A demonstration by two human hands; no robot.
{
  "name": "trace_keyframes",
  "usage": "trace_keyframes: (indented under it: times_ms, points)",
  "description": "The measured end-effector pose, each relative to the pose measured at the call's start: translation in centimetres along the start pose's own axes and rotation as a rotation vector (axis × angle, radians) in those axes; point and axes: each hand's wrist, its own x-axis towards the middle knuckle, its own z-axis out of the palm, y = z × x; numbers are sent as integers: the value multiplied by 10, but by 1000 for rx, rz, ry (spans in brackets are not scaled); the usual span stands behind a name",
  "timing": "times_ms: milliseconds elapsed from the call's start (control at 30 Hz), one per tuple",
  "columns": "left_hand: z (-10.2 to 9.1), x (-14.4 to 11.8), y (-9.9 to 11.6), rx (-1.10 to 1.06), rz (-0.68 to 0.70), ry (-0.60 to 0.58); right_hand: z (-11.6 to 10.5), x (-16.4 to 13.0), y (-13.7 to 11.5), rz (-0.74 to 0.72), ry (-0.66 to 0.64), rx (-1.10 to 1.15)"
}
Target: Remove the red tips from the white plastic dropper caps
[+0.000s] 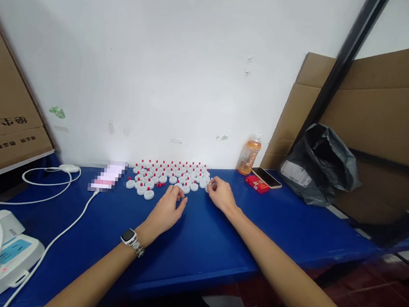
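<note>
A cluster of round white caps with red tips [172, 179] stands on the blue table [197, 234] against the wall. Several loose red tips [160, 185] lie among the caps near the front. My left hand [165, 210], with a watch on its wrist, is just in front of the cluster. Its fingers are curled toward the thumb, and whatever they hold, if anything, is too small to make out. At the right edge of the cluster my right hand [221, 194] pinches a white cap [208, 187], partly hidden by the fingers.
Right of the cluster are an orange drink bottle [249, 155], a red box [257, 184], a phone [267, 177] and a grey plastic bag [308, 174]. A blurred-out device [108, 176] on a white cable lies left; a power strip [12, 261] sits at the front left.
</note>
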Motion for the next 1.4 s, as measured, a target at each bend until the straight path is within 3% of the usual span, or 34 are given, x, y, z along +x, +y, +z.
trace_keyframes:
  times_ms: [133, 233, 333, 400, 500, 567, 733, 900, 1067, 1267, 1400]
  points:
    - [2, 4, 17, 5, 80, 41, 7, -9, -16, -122, 13, 181]
    - [-3, -1, 24, 32, 146, 76, 10, -25, -36, -229, -70, 443]
    - [-13, -11, 21, 9, 153, -25, 15, -39, -55, -297, -194, 616]
    - [-20, -20, 12, -32, 97, -77, 18, -42, -64, -299, -219, 608]
    - [-31, -33, -7, -59, 11, -70, 23, -34, -77, -299, -152, 422]
    - [-37, -39, -17, -50, -41, -65, 30, -19, -88, -388, -126, 186]
    - [-42, -42, -30, -63, -158, -46, 63, 22, -121, -632, -215, -416]
    - [-38, -42, -36, -76, -110, -43, 94, 41, -132, -629, -277, -547]
    - [-36, -43, -40, -88, -95, -51, 88, 37, -126, -568, -224, -302]
    - [-36, -45, -33, -93, -156, -36, 59, 4, -117, -343, -212, 473]
    - [-37, -48, -29, -77, -181, -39, 58, -18, -111, -305, -244, 597]
